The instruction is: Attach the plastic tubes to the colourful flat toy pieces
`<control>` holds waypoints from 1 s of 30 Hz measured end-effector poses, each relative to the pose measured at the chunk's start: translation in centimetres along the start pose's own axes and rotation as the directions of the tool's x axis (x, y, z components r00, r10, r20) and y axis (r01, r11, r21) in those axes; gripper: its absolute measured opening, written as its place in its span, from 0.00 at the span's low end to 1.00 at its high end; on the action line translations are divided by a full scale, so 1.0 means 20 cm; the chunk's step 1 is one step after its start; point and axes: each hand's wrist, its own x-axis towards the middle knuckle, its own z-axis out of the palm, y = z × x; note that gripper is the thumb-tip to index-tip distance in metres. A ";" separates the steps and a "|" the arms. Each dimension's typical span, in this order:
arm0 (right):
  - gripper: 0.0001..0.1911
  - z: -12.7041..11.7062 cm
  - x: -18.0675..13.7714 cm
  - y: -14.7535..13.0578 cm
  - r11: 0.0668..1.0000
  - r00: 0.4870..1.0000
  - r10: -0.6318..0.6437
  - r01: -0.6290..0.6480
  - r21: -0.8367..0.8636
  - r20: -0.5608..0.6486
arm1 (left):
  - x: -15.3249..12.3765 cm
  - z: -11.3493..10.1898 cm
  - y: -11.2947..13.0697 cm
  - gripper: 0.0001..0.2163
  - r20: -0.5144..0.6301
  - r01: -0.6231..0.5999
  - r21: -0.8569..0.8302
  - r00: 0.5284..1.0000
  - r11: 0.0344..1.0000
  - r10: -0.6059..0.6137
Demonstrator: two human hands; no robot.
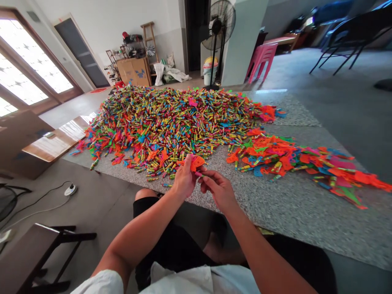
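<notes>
My left hand [183,179] is closed around a small orange mesh plastic piece [197,162], held up just over the near edge of the speckled stone slab [275,204]. My right hand [219,188] pinches a short pink stick [199,174] that meets the orange piece. Both hands touch each other above my knees. Behind them lies a huge heap of small multicoloured tubes [171,118]. To the right spreads a pile of flat orange, pink and green plastic pieces [294,157].
A cardboard box [21,139] stands at the left. A power strip with cable [70,189] lies on the floor. A dark stool [33,249] is at the lower left. A standing fan [219,28], pink chair [263,57] and shelves stand at the back.
</notes>
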 end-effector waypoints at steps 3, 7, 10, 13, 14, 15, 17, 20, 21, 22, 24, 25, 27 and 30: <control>0.16 0.01 0.00 0.00 0.999 0.999 0.040 -0.040 0.018 -0.018 | 0.00 -0.01 -0.02 0.30 -0.039 -0.027 0.023 0.999 0.999 0.028; 0.18 0.01 -0.01 0.00 0.994 0.996 0.081 -0.078 0.073 -0.039 | 0.01 -0.03 -0.04 0.30 -0.033 -0.009 0.026 0.999 1.000 0.010; 0.19 0.02 -0.02 -0.02 0.989 0.993 0.108 -0.102 0.105 -0.048 | 0.01 -0.04 -0.05 0.29 -0.016 0.016 0.011 1.000 1.000 -0.016; 0.19 0.02 -0.02 -0.03 0.986 0.991 0.123 -0.115 0.122 -0.058 | 0.01 -0.05 -0.04 0.29 -0.003 0.054 0.020 0.999 0.998 -0.054; 0.19 0.02 -0.02 -0.03 0.984 0.989 0.132 -0.122 0.132 -0.062 | 0.01 -0.05 -0.04 0.28 -0.008 0.045 0.029 0.999 0.999 -0.045; 0.19 0.02 -0.02 -0.03 0.980 0.987 0.146 -0.134 0.147 -0.068 | 0.01 -0.05 -0.04 0.27 -0.015 0.021 0.041 1.000 0.999 -0.020; 0.18 0.02 -0.02 -0.04 0.967 0.979 0.186 -0.168 0.191 -0.083 | 0.01 -0.04 -0.05 0.25 -0.023 -0.061 0.069 0.998 0.996 0.063; 0.18 0.04 -0.02 -0.05 0.945 0.965 0.239 -0.206 0.254 -0.105 | 0.03 -0.05 -0.08 0.21 -0.049 -0.196 0.130 0.978 0.972 0.204; 0.18 0.04 -0.02 -0.06 0.942 0.963 0.244 -0.207 0.266 -0.115 | 0.03 -0.05 -0.08 0.21 -0.068 -0.230 0.154 0.968 0.961 0.243; 0.19 0.05 -0.03 -0.06 0.941 0.962 0.240 -0.198 0.273 -0.131 | 0.03 -0.05 -0.09 0.21 -0.091 -0.261 0.178 0.956 0.949 0.280; 0.20 0.07 -0.03 -0.07 0.949 0.961 0.214 -0.162 0.269 -0.177 | 0.03 -0.04 -0.11 0.22 -0.129 -0.305 0.212 0.933 0.928 0.336; 0.20 0.08 -0.04 -0.06 0.955 0.959 0.195 -0.139 0.261 -0.204 | 0.03 -0.04 -0.12 0.22 -0.144 -0.311 0.214 0.927 0.926 0.345; 0.20 0.11 -0.05 -0.05 0.966 0.955 0.157 -0.096 0.239 -0.251 | 0.01 -0.03 -0.14 0.24 -0.176 -0.291 0.196 0.929 0.936 0.326; 0.20 0.13 -0.05 -0.02 0.975 0.954 0.117 -0.057 0.215 -0.277 | 0.00 -0.02 -0.18 0.26 -0.221 -0.241 0.138 0.938 0.961 0.267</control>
